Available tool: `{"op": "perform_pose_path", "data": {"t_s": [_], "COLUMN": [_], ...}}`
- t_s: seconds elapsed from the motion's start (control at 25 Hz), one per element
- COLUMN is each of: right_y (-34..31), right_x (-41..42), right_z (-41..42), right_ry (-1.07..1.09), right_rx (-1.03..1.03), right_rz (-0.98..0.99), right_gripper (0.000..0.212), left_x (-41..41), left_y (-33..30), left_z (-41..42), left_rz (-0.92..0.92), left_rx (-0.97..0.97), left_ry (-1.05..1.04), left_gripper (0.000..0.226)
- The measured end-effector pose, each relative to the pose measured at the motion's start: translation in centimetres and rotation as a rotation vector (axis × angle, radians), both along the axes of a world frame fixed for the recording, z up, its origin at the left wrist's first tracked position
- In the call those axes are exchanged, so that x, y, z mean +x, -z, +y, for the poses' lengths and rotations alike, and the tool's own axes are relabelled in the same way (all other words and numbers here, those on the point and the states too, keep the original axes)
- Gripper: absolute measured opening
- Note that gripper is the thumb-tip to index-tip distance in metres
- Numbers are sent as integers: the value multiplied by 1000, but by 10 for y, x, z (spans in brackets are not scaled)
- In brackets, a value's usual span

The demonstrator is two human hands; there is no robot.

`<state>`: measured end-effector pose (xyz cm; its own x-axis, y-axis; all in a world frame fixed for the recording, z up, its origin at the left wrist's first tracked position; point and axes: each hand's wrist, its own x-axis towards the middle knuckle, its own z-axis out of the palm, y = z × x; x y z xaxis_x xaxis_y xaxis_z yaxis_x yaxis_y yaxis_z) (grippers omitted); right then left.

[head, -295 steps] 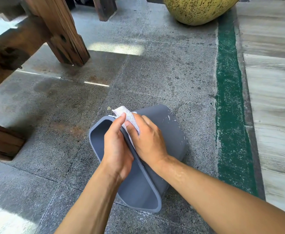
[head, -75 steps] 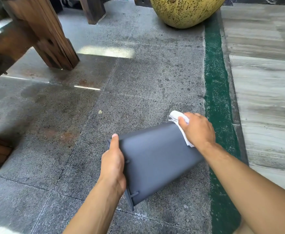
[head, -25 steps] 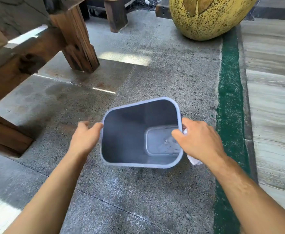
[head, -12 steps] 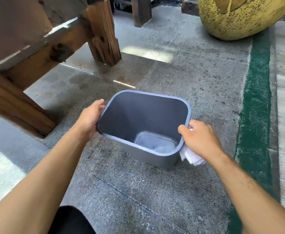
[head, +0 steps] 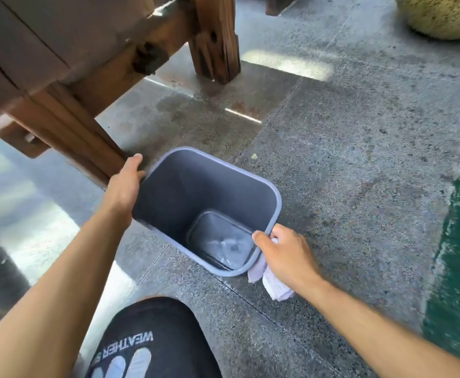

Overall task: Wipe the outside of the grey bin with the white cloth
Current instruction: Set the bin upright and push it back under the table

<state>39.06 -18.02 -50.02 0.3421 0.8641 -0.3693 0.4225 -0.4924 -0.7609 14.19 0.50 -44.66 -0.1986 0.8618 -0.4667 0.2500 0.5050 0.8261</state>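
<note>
The grey bin [head: 207, 211] stands upright on the speckled stone floor [head: 346, 159], its open mouth facing up at me, just beside a wooden leg [head: 68, 132] of the bench; my left hand [head: 124, 186] has its grip closed over the bin's left rim, thumb along the outer edge; my right hand [head: 286, 255] pinches the near right corner of the rim, the same grip bunching the white cloth [head: 271, 282] against the bin's outer wall; my knee in black shorts [head: 155, 336] shows below.
</note>
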Motion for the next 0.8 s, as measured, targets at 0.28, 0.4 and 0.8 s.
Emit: {"op": "perform_pose_path", "data": {"t_s": [0.28, 0.4, 0.8], "right_y": [-8, -16, -105], "right_x": [8, 33, 61], "right_z": [0, 0, -53], "right_ry": [-130, -75, 630], "right_rx": [22, -2, 42], "right_rz": [23, 24, 853], "right_gripper": [48, 46, 33], "left_x": [1, 31, 156], "left_y": [13, 7, -73], "left_z": [-7, -31, -149], "left_rz": [655, 949, -201], "left_rx": [100, 353, -495], "left_ry": [152, 426, 588], "left_gripper": [63, 59, 49]}}
